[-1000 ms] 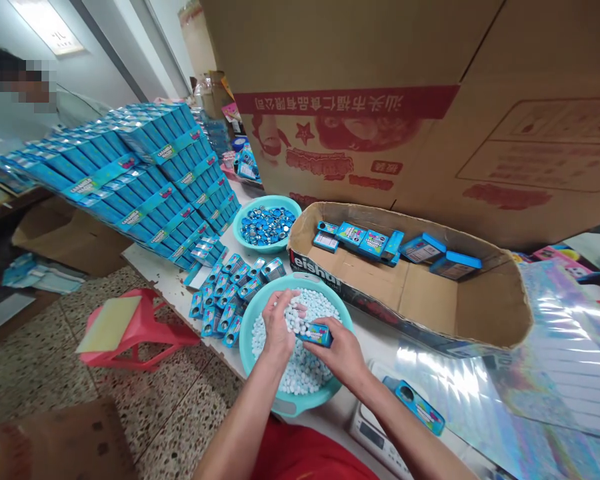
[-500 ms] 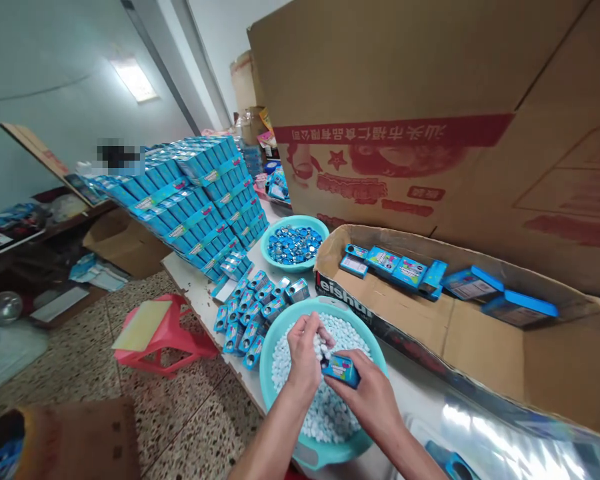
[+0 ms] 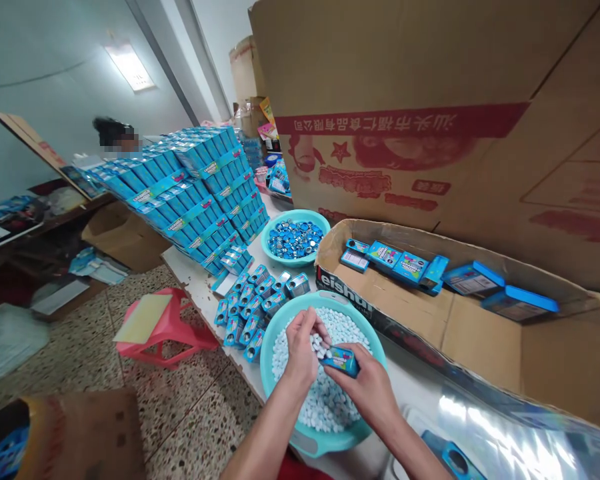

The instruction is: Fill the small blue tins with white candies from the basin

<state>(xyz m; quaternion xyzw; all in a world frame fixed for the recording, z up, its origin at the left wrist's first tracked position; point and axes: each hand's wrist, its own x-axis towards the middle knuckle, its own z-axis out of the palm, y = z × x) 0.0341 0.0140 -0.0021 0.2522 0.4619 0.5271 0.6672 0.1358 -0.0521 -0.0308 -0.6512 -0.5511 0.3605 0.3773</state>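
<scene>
My right hand [image 3: 370,383] grips a small blue candy box [image 3: 342,361] by its sides, its end turned toward my left hand. Fingers curled, my left hand [image 3: 303,343] cups several white candies [image 3: 319,346] right at the box's end. Both hands are over a turquoise basin [image 3: 268,393] filled with loose white candies [image 3: 330,407]. Left of the basin several blue boxes [image 3: 253,310] stand in a cluster, round holes showing in their ends. Behind them is a turquoise bowl [image 3: 264,248] of blue and silver round caps [image 3: 296,239].
A low cardboard tray [image 3: 460,333] on the right holds several blue boxes [image 3: 405,265]. A tall stack of packed blue boxes [image 3: 195,200] stands at back left, a person's head [image 3: 115,135] behind it. A large carton [image 3: 430,80] rises behind. A pink stool [image 3: 155,333] is on the floor.
My left hand's candies are now closer against the box's end, and the box is tilted slightly differently. The view has shifted a little; both hands keep their holds.
</scene>
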